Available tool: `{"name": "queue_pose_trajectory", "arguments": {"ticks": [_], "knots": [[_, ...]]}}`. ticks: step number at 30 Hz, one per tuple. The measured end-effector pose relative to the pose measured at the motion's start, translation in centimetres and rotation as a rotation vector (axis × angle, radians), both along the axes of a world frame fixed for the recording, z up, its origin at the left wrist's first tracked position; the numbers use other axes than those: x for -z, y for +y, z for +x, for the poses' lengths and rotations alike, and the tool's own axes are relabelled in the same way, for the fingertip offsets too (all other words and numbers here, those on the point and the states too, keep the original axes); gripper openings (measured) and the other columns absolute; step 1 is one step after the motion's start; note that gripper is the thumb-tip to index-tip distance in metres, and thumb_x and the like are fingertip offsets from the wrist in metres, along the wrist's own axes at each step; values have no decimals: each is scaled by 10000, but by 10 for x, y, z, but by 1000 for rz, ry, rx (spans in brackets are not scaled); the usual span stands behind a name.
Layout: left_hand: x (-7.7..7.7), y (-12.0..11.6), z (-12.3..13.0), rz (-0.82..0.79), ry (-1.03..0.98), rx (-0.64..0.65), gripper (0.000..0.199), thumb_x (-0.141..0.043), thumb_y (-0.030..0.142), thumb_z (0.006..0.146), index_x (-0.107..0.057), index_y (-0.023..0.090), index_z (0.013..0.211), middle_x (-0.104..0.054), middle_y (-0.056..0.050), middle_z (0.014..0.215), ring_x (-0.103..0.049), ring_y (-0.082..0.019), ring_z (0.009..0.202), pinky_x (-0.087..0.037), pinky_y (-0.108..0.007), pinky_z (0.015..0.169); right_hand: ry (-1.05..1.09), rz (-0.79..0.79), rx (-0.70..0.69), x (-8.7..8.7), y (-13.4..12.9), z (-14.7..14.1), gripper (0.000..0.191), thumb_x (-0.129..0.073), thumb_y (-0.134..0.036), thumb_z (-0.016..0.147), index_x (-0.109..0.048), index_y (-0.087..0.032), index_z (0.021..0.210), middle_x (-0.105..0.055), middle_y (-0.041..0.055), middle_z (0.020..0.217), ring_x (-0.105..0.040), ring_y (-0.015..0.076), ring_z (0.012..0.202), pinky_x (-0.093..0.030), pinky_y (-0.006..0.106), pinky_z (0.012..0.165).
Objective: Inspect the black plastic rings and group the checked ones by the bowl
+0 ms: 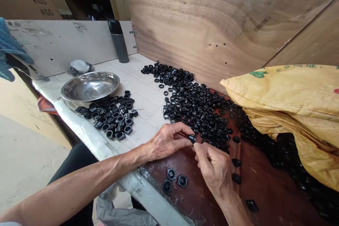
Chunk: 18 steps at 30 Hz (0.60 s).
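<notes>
My left hand (166,141) and my right hand (214,166) meet above a reddish-brown board (262,180). Their fingertips pinch a small black plastic ring fitting (192,138). A large heap of similar black fittings (193,106) spreads just beyond my fingers, across the board and white tiles. A smaller, tighter group of black fittings (111,118) lies to the left on the tiles. Nearer my right wrist, several fittings (174,180) stand apart on the board, showing dark ends.
A steel bowl (90,86) sits at the tiled surface's left side. A yellow woven sack (286,113) lies at right, with black fittings spilling beneath it. Plywood boards (212,24) rise behind. A dark-capped grey flask (118,40) stands against a pale panel.
</notes>
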<state>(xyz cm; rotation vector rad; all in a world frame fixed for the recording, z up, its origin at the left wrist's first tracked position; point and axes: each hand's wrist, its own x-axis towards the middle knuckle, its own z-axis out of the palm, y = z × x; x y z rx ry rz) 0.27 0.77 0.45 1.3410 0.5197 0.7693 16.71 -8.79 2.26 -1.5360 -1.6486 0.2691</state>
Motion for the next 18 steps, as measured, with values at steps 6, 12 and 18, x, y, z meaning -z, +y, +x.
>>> {"name": "queue_pose_trajectory", "arguments": {"ticks": [6, 12, 18], "knots": [[-4, 1, -1, -12, 27, -16, 196, -760, 211, 831, -725, 142, 1012, -735, -79, 1015, -720, -208, 930, -587, -362, 887, 82, -63, -7, 0, -1, 0, 379, -594, -404, 981, -591, -205, 658, -571, -30, 564, -541, 111, 502, -424, 217, 512], [-2, -1, 1, -13, 9, 22, 194, -750, 229, 848, -712, 137, 1015, -732, -82, 999, -727, -214, 923, -587, -367, 873, 251, -142, 14, 10, 2, 4, 240, -647, -404, 949, -701, -204, 1070, -752, 37, 866, -717, 180, 718, -567, 261, 678], [-5, 5, -7, 401, 215, 59, 151, -678, 162, 884, -702, 155, 1033, -717, -77, 1048, -682, -203, 984, -544, -340, 901, 380, -398, 100, 18, 3, -2, 405, -543, -532, 987, -686, -209, 788, -696, 1, 580, -677, 164, 510, -524, 239, 544]]}}
